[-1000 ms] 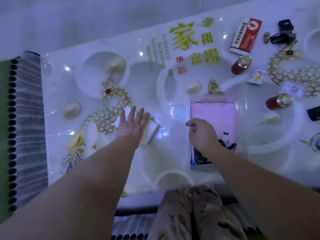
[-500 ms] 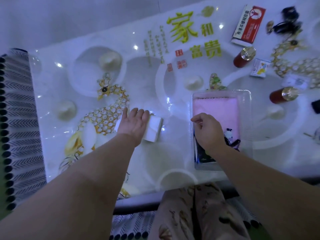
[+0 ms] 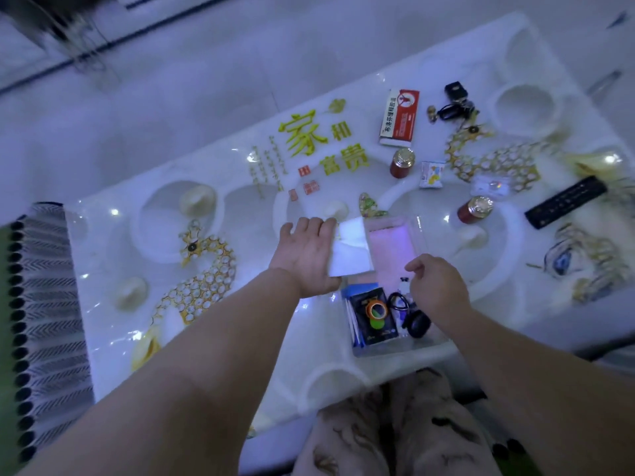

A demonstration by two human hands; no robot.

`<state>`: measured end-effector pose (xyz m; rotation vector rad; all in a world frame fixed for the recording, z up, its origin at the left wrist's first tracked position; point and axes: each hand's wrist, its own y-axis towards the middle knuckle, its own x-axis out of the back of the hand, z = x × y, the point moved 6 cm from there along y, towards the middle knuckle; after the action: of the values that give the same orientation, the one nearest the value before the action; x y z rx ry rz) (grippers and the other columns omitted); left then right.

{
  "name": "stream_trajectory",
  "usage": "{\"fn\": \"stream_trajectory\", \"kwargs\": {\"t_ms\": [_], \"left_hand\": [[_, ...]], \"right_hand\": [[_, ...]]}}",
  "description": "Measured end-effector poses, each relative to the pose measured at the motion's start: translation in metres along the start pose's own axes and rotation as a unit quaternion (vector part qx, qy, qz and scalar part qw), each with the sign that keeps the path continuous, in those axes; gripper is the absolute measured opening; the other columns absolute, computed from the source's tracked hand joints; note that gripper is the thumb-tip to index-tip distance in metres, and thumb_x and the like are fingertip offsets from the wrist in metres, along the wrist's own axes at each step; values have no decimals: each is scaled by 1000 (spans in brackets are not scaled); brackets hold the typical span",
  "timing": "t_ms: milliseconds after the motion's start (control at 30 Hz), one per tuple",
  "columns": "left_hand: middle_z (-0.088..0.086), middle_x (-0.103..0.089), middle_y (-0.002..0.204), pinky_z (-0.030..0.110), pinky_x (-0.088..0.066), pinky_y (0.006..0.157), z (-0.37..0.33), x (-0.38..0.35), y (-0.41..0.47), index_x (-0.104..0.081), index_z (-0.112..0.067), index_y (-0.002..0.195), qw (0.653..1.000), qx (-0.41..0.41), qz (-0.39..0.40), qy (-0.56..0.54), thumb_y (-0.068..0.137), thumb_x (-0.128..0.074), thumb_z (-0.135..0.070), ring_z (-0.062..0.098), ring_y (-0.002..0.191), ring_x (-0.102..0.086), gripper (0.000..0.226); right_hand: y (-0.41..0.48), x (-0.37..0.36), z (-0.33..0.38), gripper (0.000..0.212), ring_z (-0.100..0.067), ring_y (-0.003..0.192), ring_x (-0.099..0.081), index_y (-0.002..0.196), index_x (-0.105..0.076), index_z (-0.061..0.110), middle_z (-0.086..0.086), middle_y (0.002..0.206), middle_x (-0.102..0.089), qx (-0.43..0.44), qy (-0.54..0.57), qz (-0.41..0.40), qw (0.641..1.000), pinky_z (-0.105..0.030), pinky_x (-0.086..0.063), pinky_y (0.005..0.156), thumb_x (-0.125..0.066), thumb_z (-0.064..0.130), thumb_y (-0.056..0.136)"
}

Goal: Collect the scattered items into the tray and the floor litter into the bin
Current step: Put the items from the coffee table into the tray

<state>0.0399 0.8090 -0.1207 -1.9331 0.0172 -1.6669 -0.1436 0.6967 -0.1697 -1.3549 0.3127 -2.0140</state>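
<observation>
My left hand (image 3: 307, 255) grips a white tissue pack (image 3: 350, 247) and holds it above the left edge of the clear plastic tray (image 3: 426, 343). The tray holds a pink cloth (image 3: 390, 247), a dark packet with an orange tape roll (image 3: 374, 310), a black cord and a small black item. My right hand (image 3: 436, 288) hovers over the tray's middle with loosely curled fingers and nothing visible in them. Scattered on the table lie a red-and-white medicine box (image 3: 400, 116), two red jars with gold lids (image 3: 402, 163) (image 3: 476, 209), a small snack packet (image 3: 432, 174) and a black remote (image 3: 565, 201).
The white glossy table (image 3: 220, 242) carries printed swans and yellow characters. A black clip and cord (image 3: 453, 101) lie at the far side, a clear small packet (image 3: 489, 185) by the remote. A striped rug (image 3: 44, 304) borders the left. My patterned trouser knees (image 3: 388, 431) are at the near edge.
My left hand closed on the tissue pack, lifted it off the table and carried it right to the tray. My right hand drew back toward the tray's near half.
</observation>
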Motion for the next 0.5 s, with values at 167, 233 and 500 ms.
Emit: {"fn": "stream_trajectory", "kwargs": {"t_ms": [167, 233, 500], "left_hand": [[8, -43, 132, 41, -34, 97, -55, -1, 27, -28, -13, 142, 999, -37, 25, 26, 67, -61, -65, 29, 120, -40, 96], [8, -44, 132, 41, -34, 97, -65, -11, 35, -29, -12, 140, 997, -34, 46, 51, 68, -62, -63, 29, 119, -39, 94], [7, -46, 127, 37, -36, 92, -96, -40, 89, -34, -11, 134, 993, 59, 58, 81, 69, -67, -58, 27, 116, -40, 86]], "right_hand": [[18, 22, -22, 32, -27, 108, -59, 105, -66, 17, -8, 115, -63, 4, 15, -12, 1000, -35, -48, 93, -45, 2, 87], [22, 27, -28, 32, -29, 107, -59, 103, -67, 15, -10, 112, -64, 15, 21, -14, 1000, -38, -48, 94, -45, 0, 86], [60, 46, -87, 32, -26, 106, -60, 105, -67, 14, -7, 112, -64, 16, 17, 16, 1000, -34, -48, 91, -46, 0, 86]]}}
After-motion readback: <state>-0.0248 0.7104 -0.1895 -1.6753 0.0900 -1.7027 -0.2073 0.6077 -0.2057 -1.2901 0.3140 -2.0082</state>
